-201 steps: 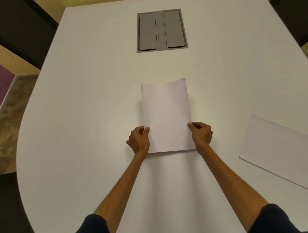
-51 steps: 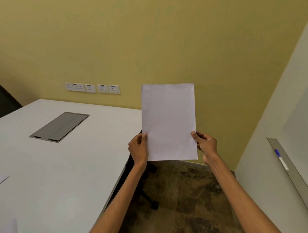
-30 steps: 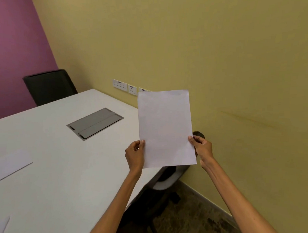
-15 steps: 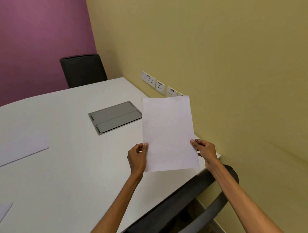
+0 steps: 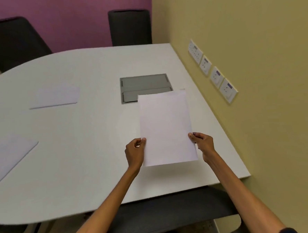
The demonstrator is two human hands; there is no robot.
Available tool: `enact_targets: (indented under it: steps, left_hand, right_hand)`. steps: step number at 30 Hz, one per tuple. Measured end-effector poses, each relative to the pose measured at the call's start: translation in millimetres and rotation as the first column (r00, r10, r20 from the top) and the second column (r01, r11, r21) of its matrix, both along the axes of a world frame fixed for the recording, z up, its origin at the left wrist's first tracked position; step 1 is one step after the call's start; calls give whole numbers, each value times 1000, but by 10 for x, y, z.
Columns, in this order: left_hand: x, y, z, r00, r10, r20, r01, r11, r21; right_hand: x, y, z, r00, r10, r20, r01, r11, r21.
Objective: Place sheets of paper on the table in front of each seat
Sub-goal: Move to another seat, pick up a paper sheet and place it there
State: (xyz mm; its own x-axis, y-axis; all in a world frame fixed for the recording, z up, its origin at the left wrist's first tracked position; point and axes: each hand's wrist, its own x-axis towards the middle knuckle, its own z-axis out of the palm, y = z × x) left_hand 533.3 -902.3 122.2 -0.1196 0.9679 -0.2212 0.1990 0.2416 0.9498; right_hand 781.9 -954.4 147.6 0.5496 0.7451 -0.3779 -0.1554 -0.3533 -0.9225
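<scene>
I hold a white sheet of paper above the white table, near its right end. My left hand pinches the sheet's lower left edge and my right hand pinches its lower right edge. The sheet hangs over the table in front of a black chair that is pushed in at the near edge below my arms. Two other sheets lie flat on the table: one at the far left middle, one at the left edge of view.
A grey cable hatch is set into the table just beyond the held sheet. Two black chairs stand at the far side, one at the left, one at the middle. A yellow wall with sockets runs along the right.
I have turned left and moved round the table's end. The held sheet, earlier in front of the wall, is now over the table by the near chair. Both hands keep their grip.
</scene>
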Motion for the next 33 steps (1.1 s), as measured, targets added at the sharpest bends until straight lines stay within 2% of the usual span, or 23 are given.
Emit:
enact_targets:
  steps: [6, 11, 17, 22, 27, 33]
  left_hand:
    - [-22, -71, -360, 971, 105, -214, -126, 988, -88]
    - [-145, -37, -651, 931, 49, -361, -111, 982, -154]
    - [-142, 41, -1005, 938, -3, -346, -110, 945, -307]
    - [-47, 39, -1216, 926, -46, -375, -105, 922, -372]
    - [-3, 18, -1292, 890, -124, -440, -64, 920, -388]
    - [-24, 54, -1332, 874, -130, -469, -71, 919, -387]
  right_hand:
    - [75, 277, -482, 991, 126, -53, -131, 986, -105]
    - [89, 320, -935, 972, 221, -81, -235, 944, -233]
    - [127, 282, -1413, 956, 284, -70, -289, 884, -369]
    - [185, 261, -1590, 949, 316, 6, -281, 854, -438]
    - [193, 306, -1642, 930, 357, 90, -276, 836, -474]
    - [112, 321, -1680, 888, 409, 211, -244, 806, -539]
